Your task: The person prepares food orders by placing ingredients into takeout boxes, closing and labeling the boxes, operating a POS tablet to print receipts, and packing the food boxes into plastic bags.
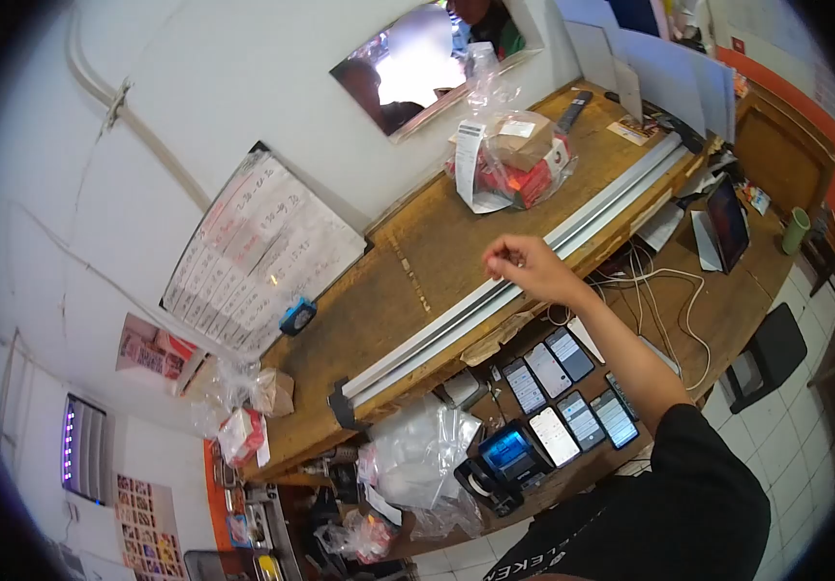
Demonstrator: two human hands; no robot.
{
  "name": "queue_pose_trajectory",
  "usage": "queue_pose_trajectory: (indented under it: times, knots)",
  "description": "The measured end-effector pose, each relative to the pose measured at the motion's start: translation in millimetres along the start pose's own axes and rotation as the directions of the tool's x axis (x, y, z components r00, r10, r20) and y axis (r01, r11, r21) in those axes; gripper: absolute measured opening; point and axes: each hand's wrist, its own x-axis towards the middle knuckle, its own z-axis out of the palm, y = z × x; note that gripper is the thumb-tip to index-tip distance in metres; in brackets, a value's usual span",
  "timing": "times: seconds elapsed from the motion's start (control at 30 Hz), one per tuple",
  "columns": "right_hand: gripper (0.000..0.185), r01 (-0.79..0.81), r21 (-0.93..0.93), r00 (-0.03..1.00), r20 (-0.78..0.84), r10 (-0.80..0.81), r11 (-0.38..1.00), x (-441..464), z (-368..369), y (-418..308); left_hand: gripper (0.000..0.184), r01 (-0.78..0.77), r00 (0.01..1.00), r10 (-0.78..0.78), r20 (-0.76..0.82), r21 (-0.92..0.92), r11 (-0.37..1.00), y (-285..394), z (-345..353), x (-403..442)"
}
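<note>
Right hand (517, 263) partly hides metal rail (621, 197); cannot tell whether curled grip holds anything.

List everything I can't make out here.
In the head view:
- Left hand: out of frame.
- Right hand: curled fingers hide its palm.
- Metal rail: partly covered by that hand.
- Phones: screen text too small.
- Black shirt: lettering cut off by bottom edge.

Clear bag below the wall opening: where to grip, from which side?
Probably the neck of the bag, from above and the counter's front side, where the right hand is: the plastic bunches narrow and stands above bulky contents. I'd avoid the paper slip on its side.
</note>
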Motion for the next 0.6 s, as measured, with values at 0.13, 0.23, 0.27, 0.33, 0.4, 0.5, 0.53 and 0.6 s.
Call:
queue_pose_trajectory:
  times: [0.13, 0.23, 0.27, 0.33, 0.4, 0.5, 0.53, 0.6]
  knots:
    - [0.022, -0.111, 0.477, 0.994, 0.045, 0.102, 0.872, 45.3, 7.6, 18.0, 0.048, 0.059, 0.998, -0.060, -0.014, -0.022, 0.998, -0.5, 22.6, -20.8]
    - [0.030, -0.124, 0.554, 0.992, 0.080, 0.095, 0.823, 71.7, 12.9, 23.2, 0.046, 0.099, 0.995, -0.100, -0.020, -0.040, 0.994, -2.4, 35.9, -33.9]
    - [0.031, -0.136, 0.546, 0.991, 0.092, 0.102, 0.827, 80.3, 15.1, 28.1, 0.046, 0.109, 0.994, -0.110, -0.019, -0.045, 0.993, -2.6, 41.2, -36.0]
    - [0.033, -0.146, 0.532, 0.989, 0.112, 0.101, 0.834, 97.0, 18.1, 25.6, 0.045, 0.132, 0.991, -0.133, -0.015, -0.059, 0.990, -4.4, 51.4, -40.4]
    - [0.036, -0.175, 0.529, 0.984, 0.055, 0.172, 0.830, 113.6, 19.8, 13.4, 0.044, 0.157, 0.987, -0.158, -0.005, -0.070, 0.985, -7.6, 60.0, -42.9]
    - [0.046, -0.146, 0.744, 0.968, -0.029, 0.250, 0.652, 163.3, 10.4, 14.4, 0.043, 0.188, 0.982, -0.188, 0.010, -0.091, 0.978, -10.8, 70.3, -46.9]
    - [0.052, -0.130, 0.819, 0.950, -0.057, 0.305, 0.558, 181.7, 5.1, 16.1, 0.043, 0.199, 0.980, -0.199, 0.015, -0.095, 0.975, -13.1, 73.0, -48.3]
    - [0.059, -0.118, 0.875, 0.927, -0.072, 0.367, 0.469, 209.3, -5.4, 14.5, 0.042, 0.224, 0.975, -0.221, 0.031, -0.110, 0.969, -17.9, 79.4, -50.3]
